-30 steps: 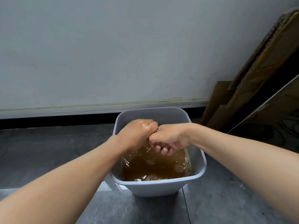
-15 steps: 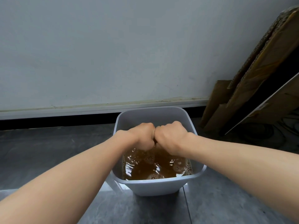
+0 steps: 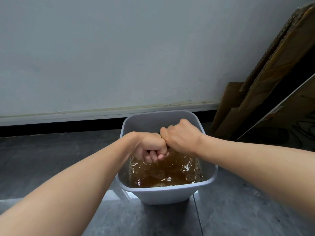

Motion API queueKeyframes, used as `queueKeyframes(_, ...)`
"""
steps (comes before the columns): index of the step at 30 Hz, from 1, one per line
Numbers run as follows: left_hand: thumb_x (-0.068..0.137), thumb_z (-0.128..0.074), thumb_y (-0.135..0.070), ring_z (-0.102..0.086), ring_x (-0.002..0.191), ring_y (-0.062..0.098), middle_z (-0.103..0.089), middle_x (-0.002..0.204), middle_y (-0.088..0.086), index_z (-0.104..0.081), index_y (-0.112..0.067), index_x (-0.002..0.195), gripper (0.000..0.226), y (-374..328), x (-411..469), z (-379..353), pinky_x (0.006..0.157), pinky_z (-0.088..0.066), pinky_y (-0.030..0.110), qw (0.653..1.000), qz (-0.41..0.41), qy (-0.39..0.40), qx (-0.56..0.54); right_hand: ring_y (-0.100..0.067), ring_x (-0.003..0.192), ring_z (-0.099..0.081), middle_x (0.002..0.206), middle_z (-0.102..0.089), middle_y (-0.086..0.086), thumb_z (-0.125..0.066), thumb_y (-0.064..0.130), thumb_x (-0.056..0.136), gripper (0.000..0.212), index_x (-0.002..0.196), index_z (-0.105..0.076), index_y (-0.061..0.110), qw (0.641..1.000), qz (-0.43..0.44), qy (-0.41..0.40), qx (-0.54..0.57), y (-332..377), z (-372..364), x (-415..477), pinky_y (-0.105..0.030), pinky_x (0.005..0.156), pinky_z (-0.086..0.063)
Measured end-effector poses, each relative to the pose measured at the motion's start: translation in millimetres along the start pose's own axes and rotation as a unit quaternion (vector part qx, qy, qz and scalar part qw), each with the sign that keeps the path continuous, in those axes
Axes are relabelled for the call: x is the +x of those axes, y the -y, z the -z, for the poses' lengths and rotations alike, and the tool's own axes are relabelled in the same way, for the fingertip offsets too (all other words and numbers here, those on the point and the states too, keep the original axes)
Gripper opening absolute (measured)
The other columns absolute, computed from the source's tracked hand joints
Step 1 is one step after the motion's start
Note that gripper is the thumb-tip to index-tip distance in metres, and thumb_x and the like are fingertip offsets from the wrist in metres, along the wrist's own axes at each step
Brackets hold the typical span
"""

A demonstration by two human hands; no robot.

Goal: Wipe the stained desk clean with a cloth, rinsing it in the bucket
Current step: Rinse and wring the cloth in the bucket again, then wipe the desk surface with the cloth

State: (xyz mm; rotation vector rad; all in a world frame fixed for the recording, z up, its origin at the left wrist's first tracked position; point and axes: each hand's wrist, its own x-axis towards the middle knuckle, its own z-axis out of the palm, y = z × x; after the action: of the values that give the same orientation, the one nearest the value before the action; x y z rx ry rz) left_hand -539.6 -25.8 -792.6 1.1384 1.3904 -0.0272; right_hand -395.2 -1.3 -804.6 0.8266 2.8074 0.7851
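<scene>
A pale grey square bucket (image 3: 164, 194) stands on the dark floor by the wall, holding brown, rippling water (image 3: 170, 174). Both fists are pressed together knuckle to knuckle just above the water, inside the bucket's rim. My left hand (image 3: 150, 148) is rolled palm-down with its fingertips showing underneath. My right hand (image 3: 181, 136) sits a little higher, with its back facing me. The cloth is squeezed inside the two fists and almost fully hidden. The desk is out of view.
A grey wall with a white skirting strip (image 3: 85, 114) runs right behind the bucket. Flattened cardboard sheets (image 3: 272, 74) and a thin board lean against the wall at the right. Dark grey floor tiles (image 3: 238, 210) surround the bucket.
The fists have twisted against each other: my left hand rolled so its fingertips face down, my right hand turned back-up and rose slightly. The water has become more ruffled.
</scene>
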Motion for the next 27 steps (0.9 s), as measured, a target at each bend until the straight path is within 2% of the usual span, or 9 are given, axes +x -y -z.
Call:
queueKeyframes(2, 0.083, -0.036, 0.01, -0.022, 0.04, 0.006, -0.041, 0.05, -0.001, -0.047, -0.011, 0.059, 0.034, 0, 0, 2, 0.037, -0.014, 0.016, 1.0, -0.004, 0.007, -0.02, -0.018, 0.035, -0.051, 0.052, -0.054, 0.002, -0.08, 0.019, 0.067, 0.024, 0.072, -0.056, 0.015, 1.0, 0.003, -0.016, 0.005, -3, -3, 3, -0.023, 0.041, -0.023)
queueKeyframes(4, 0.087, -0.043, 0.01, -0.026, 0.043, 0.006, -0.05, 0.058, -0.001, -0.051, -0.01, 0.066, 0.031, 0, 2, 4, 0.04, -0.015, 0.017, 0.999, -0.024, 0.004, -0.037, -0.022, 0.057, -0.065, 0.074, -0.063, -0.002, -0.072, 0.02, 0.082, 0.019, 0.089, -0.056, 0.014, 0.999, -0.022, 0.002, 0.041, -3, -1, 4, -0.029, 0.047, -0.033)
queueKeyframes(7, 0.093, -0.055, -0.003, -0.037, 0.054, 0.008, -0.053, 0.08, 0.003, -0.054, -0.011, 0.088, 0.01, 0, 7, 9, 0.047, -0.027, 0.018, 0.99, -0.047, -0.021, -0.129, -0.031, 0.113, -0.056, 0.124, -0.052, -0.012, -0.06, 0.015, 0.093, 0.032, 0.123, -0.048, 0.01, 0.985, -0.104, 0.08, 0.116, -9, 0, 6, -0.04, 0.08, -0.045)
queueKeyframes(10, 0.094, -0.064, -0.009, -0.044, 0.062, 0.011, -0.056, 0.092, 0.006, -0.059, -0.008, 0.1, 0.007, 1, 15, 12, 0.057, -0.037, 0.021, 0.947, -0.08, -0.119, -0.288, -0.034, 0.123, -0.045, 0.133, -0.042, -0.016, -0.06, 0.01, 0.09, 0.04, 0.129, -0.047, 0.01, 0.94, -0.168, 0.155, 0.253, -12, 0, 9, -0.041, 0.096, -0.042)
queueKeyframes(13, 0.093, -0.067, -0.005, -0.056, 0.056, 0.01, -0.067, 0.084, 0.011, -0.066, 0.0, 0.102, 0.01, 5, 20, 10, 0.052, -0.045, 0.021, 0.895, -0.102, -0.21, -0.38, -0.029, 0.11, -0.056, 0.123, -0.055, -0.012, -0.07, 0.012, 0.088, 0.044, 0.124, -0.046, 0.012, 0.836, -0.226, 0.167, 0.472, -14, 0, 15, -0.035, 0.085, -0.046)
queueKeyframes(17, 0.093, -0.066, -0.003, -0.062, 0.052, 0.009, -0.069, 0.09, 0.011, -0.059, -0.01, 0.115, 0.024, -6, -1, 15, 0.047, -0.048, 0.023, 0.828, -0.12, -0.253, -0.486, -0.021, 0.09, -0.061, 0.097, -0.064, -0.005, -0.076, 0.02, 0.087, 0.024, 0.105, -0.063, 0.01, 0.746, -0.276, 0.114, 0.595, -20, 20, 18, -0.031, 0.076, -0.047)
queueKeyframes(21, 0.094, -0.061, 0.004, -0.068, 0.082, 0.024, -0.066, 0.106, 0.015, -0.058, -0.014, 0.109, 0.024, -44, -56, 26, 0.067, -0.056, 0.035, 0.817, -0.14, -0.255, -0.498, -0.017, 0.081, -0.059, 0.088, -0.064, -0.007, -0.056, 0.01, 0.1, 0.007, 0.102, -0.062, 0.007, 0.551, -0.349, 0.088, 0.753, -35, 81, 9, -0.029, 0.071, -0.048)
queueKeyframes(24, 0.094, -0.053, 0.014, -0.067, 0.089, 0.028, -0.062, 0.109, 0.022, -0.052, -0.009, 0.121, 0.035, -95, -113, 39, 0.072, -0.059, 0.034, 0.807, -0.161, -0.25, -0.51, -0.015, 0.088, -0.062, 0.094, -0.066, -0.002, -0.05, 0.017, 0.104, 0.016, 0.118, -0.058, 0.015, 0.472, -0.392, 0.082, 0.785, -66, 145, 11, -0.032, 0.079, -0.05)
queueKeyframes(27, 0.093, -0.051, 0.019, -0.065, 0.069, 0.016, -0.064, 0.092, 0.017, -0.05, -0.001, 0.122, 0.035, -159, -184, 53, 0.059, -0.053, 0.02, 0.815, -0.165, -0.253, -0.495, -0.014, 0.088, -0.058, 0.095, -0.063, 0.0, -0.051, 0.02, 0.103, 0.022, 0.124, -0.054, 0.017, 0.434, -0.414, 0.071, 0.797, -115, 223, 12, -0.031, 0.077, -0.048)
